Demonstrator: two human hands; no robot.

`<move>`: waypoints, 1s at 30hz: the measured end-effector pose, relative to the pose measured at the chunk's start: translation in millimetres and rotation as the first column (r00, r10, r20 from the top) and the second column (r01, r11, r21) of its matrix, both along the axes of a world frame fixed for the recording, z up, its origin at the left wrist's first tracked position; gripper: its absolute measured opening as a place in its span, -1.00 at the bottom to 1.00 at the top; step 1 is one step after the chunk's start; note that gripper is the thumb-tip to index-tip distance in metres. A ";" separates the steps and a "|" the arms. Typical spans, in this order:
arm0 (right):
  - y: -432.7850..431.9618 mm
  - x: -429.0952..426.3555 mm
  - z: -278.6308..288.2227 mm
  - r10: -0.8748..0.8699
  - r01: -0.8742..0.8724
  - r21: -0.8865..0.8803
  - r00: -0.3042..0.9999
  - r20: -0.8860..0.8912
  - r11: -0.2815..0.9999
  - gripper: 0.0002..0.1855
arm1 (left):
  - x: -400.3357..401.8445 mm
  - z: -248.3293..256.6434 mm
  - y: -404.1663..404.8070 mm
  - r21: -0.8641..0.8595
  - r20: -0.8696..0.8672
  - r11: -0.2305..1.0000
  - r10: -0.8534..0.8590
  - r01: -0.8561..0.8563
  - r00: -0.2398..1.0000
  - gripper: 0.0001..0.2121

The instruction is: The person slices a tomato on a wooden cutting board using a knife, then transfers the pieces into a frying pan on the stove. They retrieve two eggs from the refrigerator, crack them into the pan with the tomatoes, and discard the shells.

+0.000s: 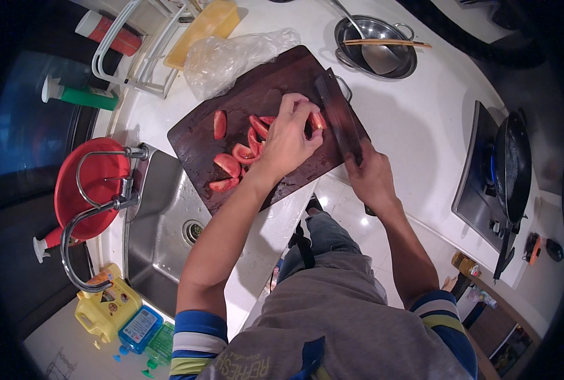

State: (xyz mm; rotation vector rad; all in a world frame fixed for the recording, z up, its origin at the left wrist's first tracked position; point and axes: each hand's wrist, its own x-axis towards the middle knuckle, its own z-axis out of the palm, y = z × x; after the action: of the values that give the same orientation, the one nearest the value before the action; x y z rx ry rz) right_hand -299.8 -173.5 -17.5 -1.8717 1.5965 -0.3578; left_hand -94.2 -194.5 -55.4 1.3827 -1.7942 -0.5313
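Note:
My left hand (289, 135) is over a dark wooden cutting board (196, 118), its thumb and fingertips on a tomato piece (317, 120) near the board's right side. My right hand (370, 175) grips a broad-bladed kitchen knife (341, 118), whose blade stands just right of that piece, over the board. Left of and below my left hand lie several cut tomato wedges; one wedge (220, 125) lies apart at the upper left. Part of the wedge group is hidden under my left hand.
A steel sink (163, 228) with a curved faucet (70, 237) adjoins the board's lower left. A clear plastic bag (230, 57) touches its upper edge. A metal pan (341, 35) holds a spatula and chopsticks. At right, a black wok (512, 166) sits on the stove (469, 175).

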 end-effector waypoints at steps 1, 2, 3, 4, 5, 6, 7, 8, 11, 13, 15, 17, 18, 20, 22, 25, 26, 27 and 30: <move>0.9 0.1 1.3 -0.001 0.001 -0.045 1.000 -0.011 0.999 -0.80 | -1.3 0.8 0.0 0.001 -0.013 0.999 0.041 -0.041 0.999 -0.64; 1.3 0.5 5.3 -0.003 0.003 -0.044 1.000 -0.011 0.999 -0.80 | -1.7 0.3 -0.9 0.001 -0.013 0.999 0.039 -0.039 0.999 -0.64; 1.9 1.9 11.4 0.002 -0.001 -0.075 1.000 0.009 0.997 -0.81 | -0.8 -1.1 -1.1 -0.010 -0.057 0.999 0.047 -0.047 0.997 -0.64; 2.3 3.6 15.6 0.008 -0.005 -0.107 1.000 0.029 0.994 -0.82 | -0.1 -2.5 -1.0 -0.021 -0.101 0.998 0.053 -0.056 0.993 -0.64; 2.8 5.8 17.2 0.007 -0.004 -0.106 1.000 0.030 0.994 -0.82 | 0.7 -3.9 -0.5 -0.020 -0.100 0.998 0.053 -0.055 0.994 -0.64; 3.0 7.6 18.7 0.020 -0.014 -0.129 0.999 0.040 0.992 -0.82 | 0.5 -4.1 -1.0 -0.036 -0.101 0.998 0.053 -0.057 0.994 -0.64; 3.1 8.8 19.5 0.033 -0.025 -0.151 0.998 0.049 0.988 -0.82 | -0.1 -4.4 -1.5 -0.052 -0.102 0.997 0.053 -0.058 0.993 -0.64; 3.3 9.4 17.8 0.031 -0.023 -0.152 0.998 0.049 0.988 -0.82 | -1.0 -4.7 -1.9 -0.053 -0.102 0.997 0.051 -0.056 0.993 -0.64; 1.8 10.7 11.7 0.060 -0.052 -0.171 0.997 0.042 0.984 -0.83 | -2.5 -4.5 -3.1 -0.067 -0.101 0.996 0.052 -0.059 0.994 -0.65; 0.7 11.3 9.6 0.079 -0.072 -0.189 0.997 0.027 0.979 -0.82 | -2.2 -5.6 -2.6 -0.083 -0.111 0.995 0.052 -0.061 0.993 -0.66; -0.3 11.0 4.7 0.077 -0.070 -0.204 0.997 0.030 0.976 -0.81 | -2.5 -6.2 -2.1 -0.082 -0.116 0.995 0.053 -0.063 0.992 -0.66; -1.0 11.1 4.4 0.076 -0.067 -0.221 0.997 0.032 0.973 -0.80 | -2.6 -6.3 -2.8 -0.084 -0.122 0.994 0.053 -0.064 0.991 -0.66; -0.9 12.0 6.4 0.085 -0.078 -0.222 0.996 0.025 0.972 -0.81 | -2.0 -6.7 -3.0 -0.095 -0.110 0.993 0.059 -0.069 0.992 -0.66; -0.3 13.3 7.4 0.097 -0.090 -0.222 0.995 0.018 0.971 -0.82 | -1.1 -7.4 -2.2 -0.106 -0.099 0.991 0.067 -0.077 0.993 -0.66; 0.2 13.3 7.4 0.092 -0.088 -0.218 0.996 0.008 0.972 -0.82 | -1.4 -7.6 -2.1 -0.089 -0.109 0.993 0.070 -0.080 0.991 -0.66; 1.1 12.7 7.6 0.092 -0.090 -0.220 0.996 0.000 0.971 -0.82 | -1.7 -7.6 -2.6 -0.077 -0.106 0.993 0.078 -0.086 0.991 -0.67; 1.4 12.4 7.1 0.092 -0.090 -0.220 0.996 0.000 0.971 -0.82 | -1.4 -7.5 -2.6 -0.077 -0.106 0.993 0.078 -0.086 0.991 -0.67; 1.7 12.0 5.9 0.088 -0.083 -0.229 0.996 0.011 0.970 -0.82 | -0.6 -7.4 -2.7 -0.068 -0.101 0.995 0.071 -0.078 0.992 -0.66; 2.0 11.9 3.0 0.090 -0.083 -0.244 0.996 0.018 0.966 -0.81 | -0.3 -8.8 -3.5 -0.057 -0.118 0.996 0.056 -0.063 0.991 -0.66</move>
State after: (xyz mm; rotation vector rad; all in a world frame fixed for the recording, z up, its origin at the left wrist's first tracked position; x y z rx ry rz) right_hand -287.9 -171.5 -14.6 -2.1017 1.5014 -0.5610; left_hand -94.5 -198.1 -64.2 1.3316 -1.6575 -0.5115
